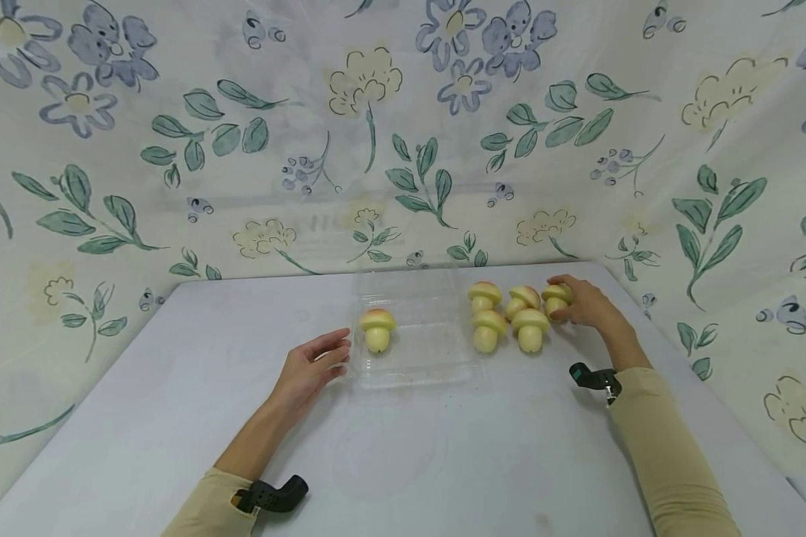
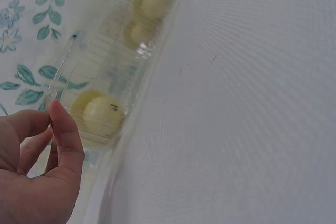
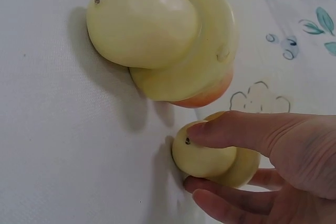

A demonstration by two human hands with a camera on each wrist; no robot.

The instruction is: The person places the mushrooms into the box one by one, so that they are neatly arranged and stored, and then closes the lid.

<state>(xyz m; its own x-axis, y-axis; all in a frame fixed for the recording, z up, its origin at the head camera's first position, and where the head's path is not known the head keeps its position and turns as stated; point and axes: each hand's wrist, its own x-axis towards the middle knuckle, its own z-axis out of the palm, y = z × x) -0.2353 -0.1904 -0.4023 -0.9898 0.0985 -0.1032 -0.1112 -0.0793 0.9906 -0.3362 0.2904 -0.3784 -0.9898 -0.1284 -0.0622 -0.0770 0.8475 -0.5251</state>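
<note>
My right hand (image 1: 580,302) grips a pale yellow mushroom-shaped fruit (image 3: 202,153) with a reddish cap, thumb on its rounded stem and fingers underneath. This fruit is the rightmost of a group at the right of the table. Left of centre, a clear plastic box (image 1: 430,373) lies on the table with one similar fruit (image 1: 377,332) in its left end. My left hand (image 1: 312,373) is at the box's left wall, fingers loosely bent and fingertips right at the edge. In the left wrist view, the thumb and index fingertips overlap beside the fruit (image 2: 102,115) behind clear plastic.
Several more mushroom-shaped fruits (image 1: 530,330) stand close together between the box's right side and my right hand. Everything rests on a white table (image 1: 403,462). A floral cloth (image 1: 295,194) hangs behind the far edge and along the sides.
</note>
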